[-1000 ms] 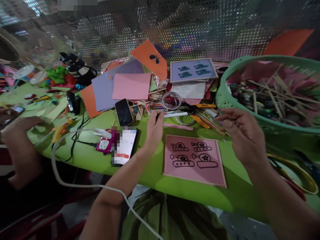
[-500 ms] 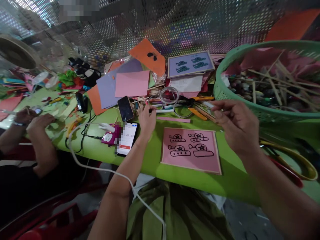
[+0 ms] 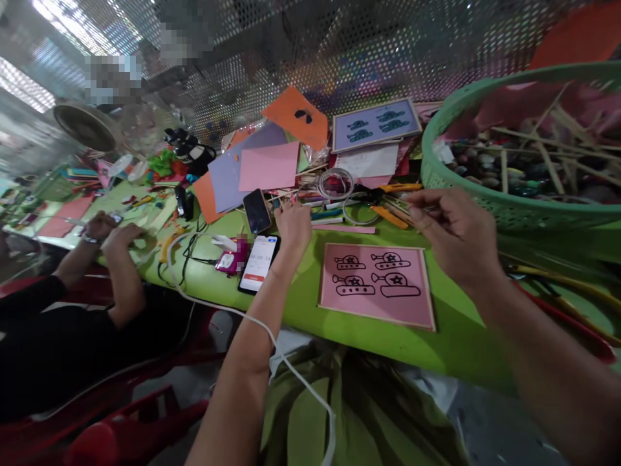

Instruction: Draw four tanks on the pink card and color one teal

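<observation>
My left hand (image 3: 295,226) reaches to the clutter at the back of the table, just right of the dark phone (image 3: 257,211). Its fingers are curled down by the thin sticks and pens (image 3: 326,213); what they hold, if anything, is hidden. My right hand (image 3: 453,230) is raised in front of the green basket, thumb and fingers pinched together on something too small to make out. Between my forearms lies a pink card (image 3: 378,309) with a pale stick frame and several black tank drawings. Orange-handled pliers (image 3: 391,217) lie just left of my right fingertips.
The green basket (image 3: 521,217) holds pebbles and sticks. A lit phone (image 3: 258,265) lies beside a purple power adapter (image 3: 233,260); a white cable (image 3: 272,336) crosses my left forearm. Coloured paper (image 3: 269,167) and a framed blue card (image 3: 373,134) lie behind. Another person's hands (image 3: 114,234) are at left.
The view has turned left, so the table things appear shifted right. My right fingertips appear nearer the pliers, and the white piece seen at them earlier no longer shows clearly. My left hand stays by the pens.
</observation>
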A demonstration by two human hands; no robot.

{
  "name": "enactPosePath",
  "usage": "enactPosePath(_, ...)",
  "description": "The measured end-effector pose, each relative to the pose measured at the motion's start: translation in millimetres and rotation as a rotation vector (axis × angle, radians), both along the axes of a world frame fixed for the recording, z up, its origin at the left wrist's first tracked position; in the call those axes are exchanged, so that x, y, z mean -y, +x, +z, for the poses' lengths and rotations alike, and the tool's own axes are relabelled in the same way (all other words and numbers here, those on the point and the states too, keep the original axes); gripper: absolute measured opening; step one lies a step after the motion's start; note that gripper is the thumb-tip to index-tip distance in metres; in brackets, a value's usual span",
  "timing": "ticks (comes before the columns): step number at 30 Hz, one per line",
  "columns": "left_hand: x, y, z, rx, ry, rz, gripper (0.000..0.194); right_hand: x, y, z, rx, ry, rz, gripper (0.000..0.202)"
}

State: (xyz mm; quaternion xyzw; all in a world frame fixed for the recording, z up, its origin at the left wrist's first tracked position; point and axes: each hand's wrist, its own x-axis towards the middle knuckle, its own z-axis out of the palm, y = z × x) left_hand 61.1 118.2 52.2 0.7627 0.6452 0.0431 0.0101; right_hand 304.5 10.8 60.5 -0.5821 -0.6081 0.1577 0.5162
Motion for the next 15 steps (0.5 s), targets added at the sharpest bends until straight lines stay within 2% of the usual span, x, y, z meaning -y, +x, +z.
enactPosePath(5,-7.7,3.5,10.2,-0.071,-0.060,-0.064,0.036,0.8,-3.0,0.8,0.046,0.008,0.040,0.012)
enactPosePath(9,-11.1,1.2,15.5,-0.053,-0.091,-0.094,0.039,-0.2,-2.2,-0.2,0.056,0.032,0.048,0.011)
enactPosePath(12,-5.1,-11.5,23.0,0.007,-0.091,-0.122,0.039,-1.7,-0.7,-1.9,0.031,0.004,0.059,0.012)
enactPosePath(15,10.6,-25.5,34.2,0.116,-0.057,-0.158,0.039,-4.0,-1.7,-6.5,-0.053,-0.054,0.092,0.014)
